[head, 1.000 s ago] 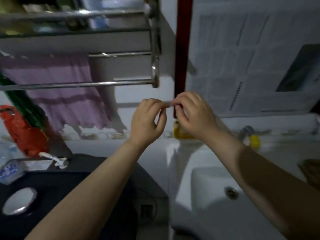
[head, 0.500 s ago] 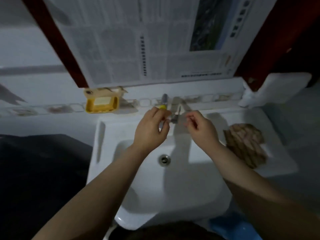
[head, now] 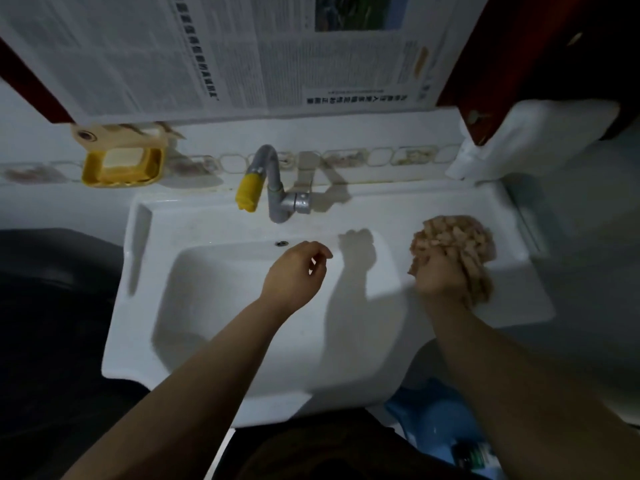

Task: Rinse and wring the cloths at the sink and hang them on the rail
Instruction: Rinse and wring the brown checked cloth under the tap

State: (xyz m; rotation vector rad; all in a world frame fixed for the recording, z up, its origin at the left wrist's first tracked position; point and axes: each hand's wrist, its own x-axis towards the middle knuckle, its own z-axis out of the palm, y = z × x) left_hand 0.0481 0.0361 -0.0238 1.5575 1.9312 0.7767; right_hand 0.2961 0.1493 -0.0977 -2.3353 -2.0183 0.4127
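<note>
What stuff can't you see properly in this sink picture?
- Head view: right hand covers part of the tan cloth, so its grip is unclear.
- Drain in the sink: hidden behind the left hand.
- Newspaper print: too blurred.
- Rail: outside the frame.
- Blue object: cut off by the right arm.

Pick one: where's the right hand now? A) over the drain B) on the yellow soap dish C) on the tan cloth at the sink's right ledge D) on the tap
C: the right hand is closed on the tan cloth lying on the right ledge of the sink, away from the tap.
</note>
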